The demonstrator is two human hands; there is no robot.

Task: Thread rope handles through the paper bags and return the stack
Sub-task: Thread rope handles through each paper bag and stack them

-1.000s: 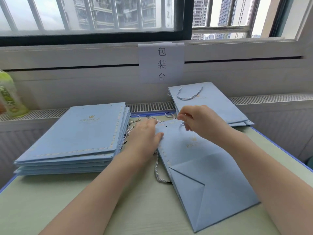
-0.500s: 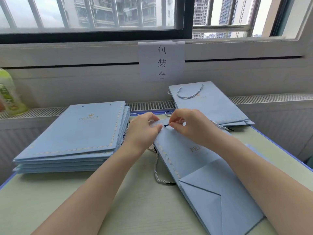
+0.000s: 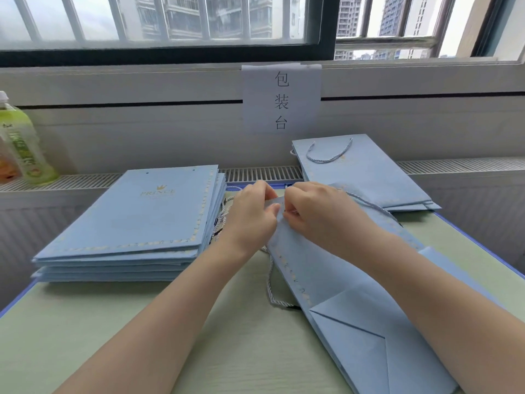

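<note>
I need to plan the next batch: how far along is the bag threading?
Done: a small pile of bags at the back right, the top one with a rope handle. In hand: the left hand and right hand pinch the top edge of one flat bag, a rope trailing beside it. Left: the taller stack, whose top bag shows empty holes.

Both hands cover the paper bag (image 3: pixel 326 280)'s top edge, hiding the hole; its bottom corner runs off frame; the green bottle (image 3: pixel 24 143)'s label is too blurred to read.
</note>
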